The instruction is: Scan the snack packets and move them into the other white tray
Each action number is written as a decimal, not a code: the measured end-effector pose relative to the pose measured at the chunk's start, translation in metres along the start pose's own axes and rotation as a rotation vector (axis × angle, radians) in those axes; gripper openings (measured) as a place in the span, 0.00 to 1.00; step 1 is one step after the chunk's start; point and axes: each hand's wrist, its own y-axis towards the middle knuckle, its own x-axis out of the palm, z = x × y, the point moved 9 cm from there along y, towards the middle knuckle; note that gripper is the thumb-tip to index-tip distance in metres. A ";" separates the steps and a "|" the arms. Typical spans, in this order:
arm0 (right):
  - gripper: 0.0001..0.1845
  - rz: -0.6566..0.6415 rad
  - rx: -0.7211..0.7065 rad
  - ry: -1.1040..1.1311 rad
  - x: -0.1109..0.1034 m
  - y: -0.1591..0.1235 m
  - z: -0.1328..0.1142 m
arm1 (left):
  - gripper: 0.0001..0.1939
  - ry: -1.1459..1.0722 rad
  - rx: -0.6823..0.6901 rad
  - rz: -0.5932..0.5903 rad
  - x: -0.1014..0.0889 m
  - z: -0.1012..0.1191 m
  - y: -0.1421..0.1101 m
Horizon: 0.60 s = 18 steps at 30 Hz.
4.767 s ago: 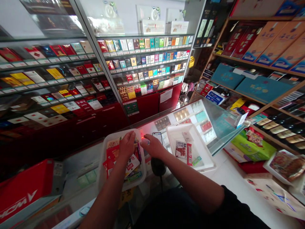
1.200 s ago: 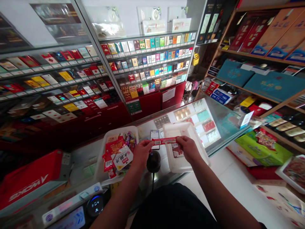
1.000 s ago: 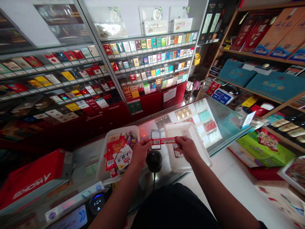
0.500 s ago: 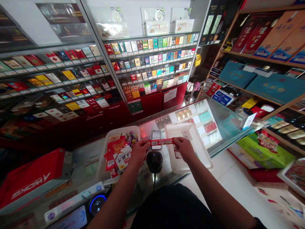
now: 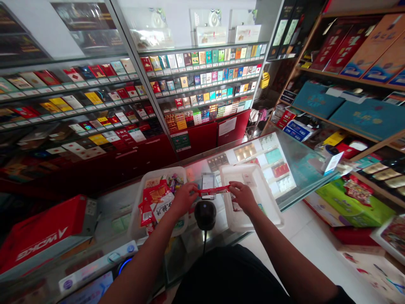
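A long, narrow red snack packet [image 5: 222,189] is stretched sideways between my two hands, above the counter. My left hand [image 5: 186,198] pinches its left end, and my right hand [image 5: 243,196] pinches the right end. Just below the packet stands a black barcode scanner [image 5: 205,214] with its cable running toward me. Behind the packet is a phone-like white screen [image 5: 207,182], partly blurred out. To the left, a white bin [image 5: 134,213] holds several colourful snack packets, partly hidden by my left arm. At right lies a shallow white tray [image 5: 278,218] with a few small packets in it.
The glass counter [image 5: 303,169] runs toward the right. A red box [image 5: 47,234] and a lit device screen [image 5: 91,291] occupy the left side. Shelves of small boxes [image 5: 205,78] line the back wall. A green box [image 5: 351,198] stands at lower right.
The red packet has tilted, so its face now shows narrower than before. Both hands still hold its ends and have shifted only slightly. The view has moved a little.
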 end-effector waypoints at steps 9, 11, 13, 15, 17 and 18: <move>0.14 -0.045 -0.087 -0.237 0.001 0.010 0.015 | 0.07 0.202 0.126 -0.062 0.017 -0.007 -0.002; 0.15 -0.041 -0.081 -0.234 0.000 0.011 0.019 | 0.08 0.201 0.120 -0.059 0.019 -0.010 -0.002; 0.15 -0.040 -0.072 -0.213 -0.001 0.012 0.023 | 0.08 0.196 0.112 -0.056 0.021 -0.013 -0.001; 0.15 -0.037 -0.070 -0.214 -0.001 0.012 0.024 | 0.08 0.191 0.118 -0.056 0.021 -0.015 -0.001; 0.15 -0.030 -0.082 -0.251 0.000 0.012 0.022 | 0.08 0.186 0.142 -0.059 0.021 -0.014 0.000; 0.15 -0.026 -0.094 -0.276 0.000 0.012 0.019 | 0.08 0.181 0.151 -0.057 0.020 -0.013 0.000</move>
